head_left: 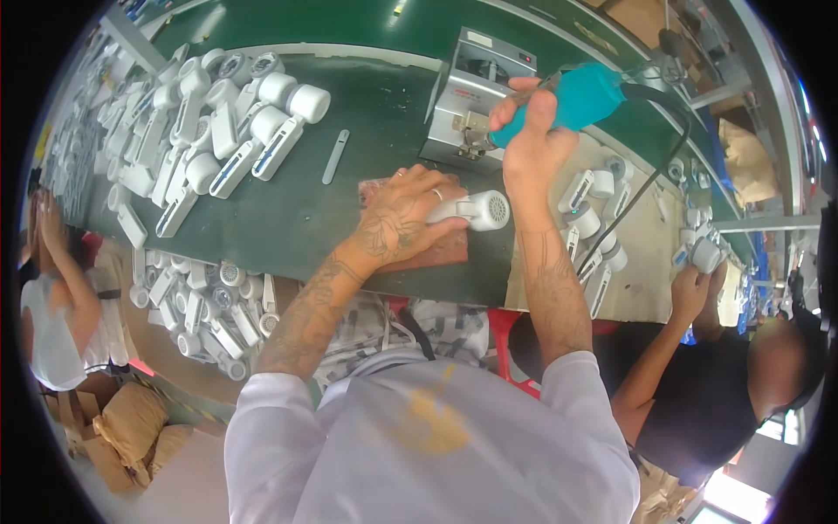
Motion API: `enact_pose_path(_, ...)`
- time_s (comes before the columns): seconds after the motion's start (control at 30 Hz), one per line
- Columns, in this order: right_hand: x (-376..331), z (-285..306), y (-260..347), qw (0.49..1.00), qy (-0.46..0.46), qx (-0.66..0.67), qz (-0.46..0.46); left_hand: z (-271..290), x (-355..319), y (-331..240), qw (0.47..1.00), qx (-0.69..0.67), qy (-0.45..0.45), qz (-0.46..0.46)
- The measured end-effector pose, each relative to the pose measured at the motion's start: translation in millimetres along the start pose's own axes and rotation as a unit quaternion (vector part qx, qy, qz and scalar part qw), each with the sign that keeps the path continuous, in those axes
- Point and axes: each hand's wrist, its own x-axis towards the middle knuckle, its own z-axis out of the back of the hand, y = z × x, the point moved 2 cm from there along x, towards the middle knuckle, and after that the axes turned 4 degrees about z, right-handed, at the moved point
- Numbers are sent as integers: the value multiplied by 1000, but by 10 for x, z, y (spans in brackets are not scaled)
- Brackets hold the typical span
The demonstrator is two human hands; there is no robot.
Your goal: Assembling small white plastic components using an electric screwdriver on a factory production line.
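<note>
Head view: far left of my hands, a heap of white handheld units [218, 122] covers the green tabletop [288, 218]. My left hand [397, 218] clamps one white unit [476, 210] on a reddish pad [441, 249]; just right, my right hand [528, 131] grips a teal electric screwdriver [580, 96] against a grey metal box [471, 100]. Farther right, a co-worker's hands [698, 279] hold another unit.

Left of the grey screw feeder box [476, 96] we see bare green mat [367, 113]; further left, piled white fan housings [218, 122] block passage.

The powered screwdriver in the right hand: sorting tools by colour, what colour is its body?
Turquoise-blue plastic powered screwdriver, clearest in the head view.
</note>
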Motion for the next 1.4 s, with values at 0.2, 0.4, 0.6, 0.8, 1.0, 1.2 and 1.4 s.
enact_pose_path(0.2, 23, -64, -260, 999, 32, 1, 42, -10, -16, 23, 1000, -12, -10, 16)
enact_pose_path(0.4, -176, -63, -202, 999, 38, 28, -16, -25, -22, 32, 999, -17, 3, 33)
enact_pose_path(0.6, 121, -142, 109, 998, 38, -39, 41, 4, 13, 18, 998, -21, 34, 47)
enact_pose_path(0.8, 23, -38, -325, 998, 34, 5, 44, -93, -27, 64, 999, -14, 10, 48)
enact_pose_path(1.0, -31, -81, -136, 998, 56, -8, -11, -46, -22, 40, 996, -29, 37, 72)
enact_pose_path(1.2, -338, 53, 155, 997, 32, -17, -70, -10, 12, 19, 998, -29, 24, 54)
enact_pose_path(1.4, -414, 40, 66, 996, 22, 56, -71, 5, 19, 12, 997, -36, 37, 64)
